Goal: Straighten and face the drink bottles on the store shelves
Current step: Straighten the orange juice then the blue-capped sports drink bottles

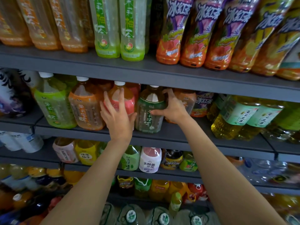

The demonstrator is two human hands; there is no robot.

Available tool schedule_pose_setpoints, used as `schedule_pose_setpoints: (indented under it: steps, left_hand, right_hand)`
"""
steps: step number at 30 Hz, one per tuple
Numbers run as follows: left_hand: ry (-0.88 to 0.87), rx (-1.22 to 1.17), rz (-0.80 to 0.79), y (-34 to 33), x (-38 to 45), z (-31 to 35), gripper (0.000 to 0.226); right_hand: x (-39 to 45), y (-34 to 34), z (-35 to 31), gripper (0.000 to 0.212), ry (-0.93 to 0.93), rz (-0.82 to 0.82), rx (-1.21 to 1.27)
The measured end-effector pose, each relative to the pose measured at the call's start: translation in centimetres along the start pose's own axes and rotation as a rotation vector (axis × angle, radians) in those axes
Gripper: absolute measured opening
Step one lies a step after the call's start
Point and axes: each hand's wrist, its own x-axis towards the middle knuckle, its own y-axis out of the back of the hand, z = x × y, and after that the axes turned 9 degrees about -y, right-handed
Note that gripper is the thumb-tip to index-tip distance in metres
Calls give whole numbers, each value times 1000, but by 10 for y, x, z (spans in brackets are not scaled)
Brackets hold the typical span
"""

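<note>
Middle shelf [170, 135], 2 hands working. Left hand [117, 118] lay on the pink bottle [128, 103], fingers straight and spread, thumb toward the green bottle [149, 109] just right of it. Right hand [172, 108] gripped the green bottle's right side, fingers curled behind. Judgement: steady pink, turn green until its label faces out, then slide it level with the orange bottle [86, 108] left of pink.

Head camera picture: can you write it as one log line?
left hand: rests on pink-labelled plastic bottle | right hand: grips dark-green-labelled plastic bottle | grey shelf: middle
</note>
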Motion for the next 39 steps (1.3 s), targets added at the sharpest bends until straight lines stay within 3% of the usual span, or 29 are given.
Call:
schedule_pose_setpoints:
  steps: [2, 4, 6, 8, 10, 16, 23, 31, 34, 36, 39]
  left_hand:
    - [-113, 48, 85, 2, -5, 16, 75]
    - [-214, 33, 111, -2, -7, 36, 69]
    - [-211, 31, 64, -12, -3, 52, 77]
    - [-154, 55, 0, -23, 2, 62, 92]
    - [-97, 74, -55, -32, 4, 66, 104]
    - [-123, 181, 54, -46, 1, 60, 106]
    - [-149, 239, 61, -49, 8, 57, 106]
    - [-190, 233, -13, -41, 5, 50, 103]
    - [-155, 126, 22, -36, -2, 62, 86]
    - [-160, 55, 65, -36, -8, 81, 71]
    - [-179, -21, 25, -46, -13, 116, 69]
  right_hand:
    - [-9, 4, 9, 75, -4, 95, 102]
    - [-17, 12, 26, 66, -106, 402, 204]
    - [-20, 21, 43, 77, -304, 559, 199]
    - [-12, 23, 50, 97, -462, 430, 121]
    - [2, 17, 40, 109, -477, 339, 106]
    - [31, -8, 20, 106, -504, 356, 49]
    - [14, -13, 32, 114, -478, 423, 12]
    - [-19, -15, 32, 112, -395, 370, 4]
    - [-25, -3, 49, 109, -296, 288, -50]
    - [-27, 10, 68, 99, -231, 268, 83]
    - [-27, 28, 92, 75, -327, 473, 367]
